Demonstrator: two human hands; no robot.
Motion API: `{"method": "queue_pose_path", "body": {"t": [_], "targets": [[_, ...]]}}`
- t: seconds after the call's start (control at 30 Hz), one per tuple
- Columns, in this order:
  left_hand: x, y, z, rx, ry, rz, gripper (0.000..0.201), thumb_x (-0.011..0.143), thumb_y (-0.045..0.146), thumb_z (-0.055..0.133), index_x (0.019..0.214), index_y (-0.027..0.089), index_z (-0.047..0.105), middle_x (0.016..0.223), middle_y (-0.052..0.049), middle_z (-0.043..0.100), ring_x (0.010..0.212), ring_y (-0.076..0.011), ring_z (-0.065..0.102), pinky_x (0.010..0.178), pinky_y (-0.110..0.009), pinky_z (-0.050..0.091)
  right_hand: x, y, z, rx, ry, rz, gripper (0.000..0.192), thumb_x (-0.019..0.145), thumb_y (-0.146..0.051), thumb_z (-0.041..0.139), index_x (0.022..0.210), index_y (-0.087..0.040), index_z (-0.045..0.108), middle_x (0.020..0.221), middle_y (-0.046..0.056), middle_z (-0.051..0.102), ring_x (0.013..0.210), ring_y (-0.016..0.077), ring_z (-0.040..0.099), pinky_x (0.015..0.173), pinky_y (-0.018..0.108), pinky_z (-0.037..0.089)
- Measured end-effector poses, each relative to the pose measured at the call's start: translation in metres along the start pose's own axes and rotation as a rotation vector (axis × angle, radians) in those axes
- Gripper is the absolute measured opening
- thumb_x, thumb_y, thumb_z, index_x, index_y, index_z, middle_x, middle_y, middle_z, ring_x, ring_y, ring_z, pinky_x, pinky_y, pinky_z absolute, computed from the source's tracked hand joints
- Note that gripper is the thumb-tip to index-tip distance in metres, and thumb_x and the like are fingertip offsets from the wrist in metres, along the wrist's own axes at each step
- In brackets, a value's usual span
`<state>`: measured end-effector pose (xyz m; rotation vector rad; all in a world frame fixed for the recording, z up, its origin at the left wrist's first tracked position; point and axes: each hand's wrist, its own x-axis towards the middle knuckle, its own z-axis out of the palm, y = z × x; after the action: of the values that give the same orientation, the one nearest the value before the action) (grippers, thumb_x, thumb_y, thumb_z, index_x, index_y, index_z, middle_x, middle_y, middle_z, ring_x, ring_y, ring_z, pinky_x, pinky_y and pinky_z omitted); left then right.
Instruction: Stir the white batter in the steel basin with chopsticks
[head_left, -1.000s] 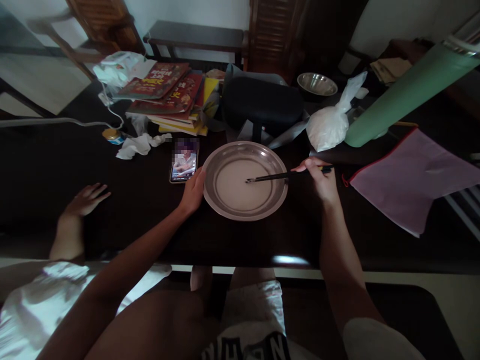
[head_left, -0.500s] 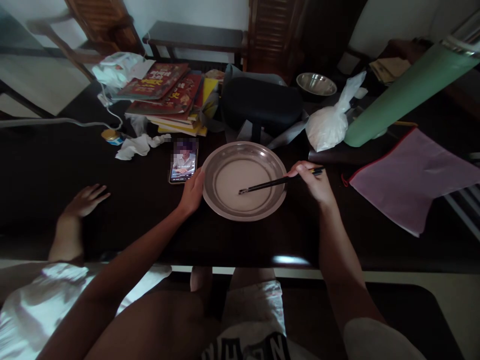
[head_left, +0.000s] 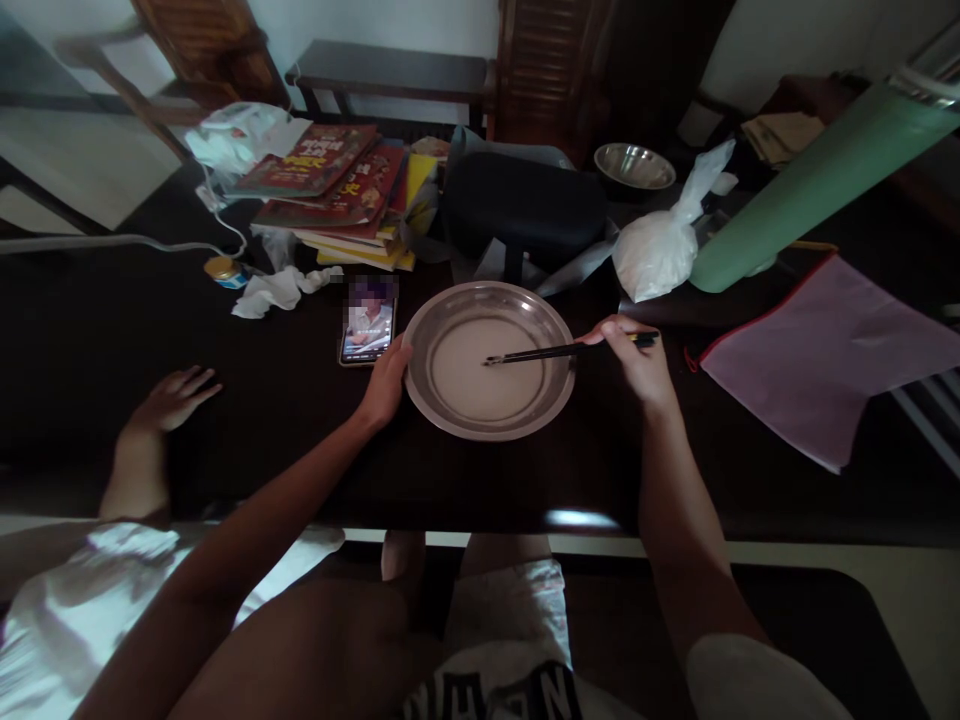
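Round steel dish [head_left: 559, 395], pale liquid inside. Right hand [head_left: 637, 362] at 3 o'clock pinching dark chopsticks [head_left: 540, 353]; left hand [head_left: 386, 385] gripping rim at 9 o'clock.

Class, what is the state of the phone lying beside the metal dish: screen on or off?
On. The phone lies face up and its screen glows with a picture.
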<state>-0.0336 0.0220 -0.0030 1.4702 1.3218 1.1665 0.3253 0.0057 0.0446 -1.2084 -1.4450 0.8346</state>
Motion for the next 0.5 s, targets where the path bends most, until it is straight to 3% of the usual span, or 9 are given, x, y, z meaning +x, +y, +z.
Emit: {"method": "queue_pose_path", "body": {"t": [0.1, 0.23, 0.4, 0.5], "targets": [[0.0006, -0.0039, -0.0019, -0.008, -0.045, 0.000, 0.046, 0.092, 0.053, 0.052, 0.112, 0.018, 0.075, 0.122, -0.012, 0.078, 0.116, -0.0339, 0.068, 0.108, -0.048, 0.054, -0.0005, 0.0016, -0.0007, 0.020, 0.029, 0.007, 0.045, 0.089, -0.070, 0.072, 0.068, -0.030, 0.077, 0.072, 0.000, 0.078, 0.074, 0.0237, 0.077, 0.082, 0.044, 0.061], [0.0019, -0.0070, -0.0029, 0.026, -0.064, 0.055, 0.044, 0.095, 0.045, 0.046, 0.112, 0.018, 0.076, 0.126, -0.015, 0.077, 0.119, -0.0353, 0.067, 0.108, -0.049, 0.054, -0.0001, 0.0015, -0.0004, -0.011, -0.072, 0.012, 0.045, 0.087, -0.073, 0.072, 0.073, -0.031, 0.081, 0.078, 0.001, 0.081, 0.082, 0.0250, 0.078, 0.088, 0.045, 0.061], [0.0026, -0.0070, -0.0021, 0.074, -0.056, 0.068, 0.041, 0.095, 0.042, 0.044, 0.108, 0.019, 0.076, 0.120, -0.014, 0.078, 0.121, -0.0365, 0.066, 0.107, -0.049, 0.055, 0.0001, 0.0018, -0.0025, 0.009, 0.053, 0.016, 0.047, 0.088, -0.073, 0.072, 0.067, -0.031, 0.077, 0.072, 0.000, 0.079, 0.076, 0.0251, 0.078, 0.084, 0.047, 0.063], [0.0025, -0.0074, -0.0017, 0.058, -0.047, 0.040, 0.040, 0.094, 0.039, 0.045, 0.111, 0.017, 0.074, 0.119, -0.014, 0.078, 0.119, -0.0359, 0.067, 0.104, -0.049, 0.056, 0.0000, 0.0018, -0.0012, 0.000, -0.039, 0.008, 0.046, 0.089, -0.073, 0.071, 0.070, -0.031, 0.079, 0.075, 0.001, 0.080, 0.079, 0.0250, 0.078, 0.085, 0.047, 0.062]]}}
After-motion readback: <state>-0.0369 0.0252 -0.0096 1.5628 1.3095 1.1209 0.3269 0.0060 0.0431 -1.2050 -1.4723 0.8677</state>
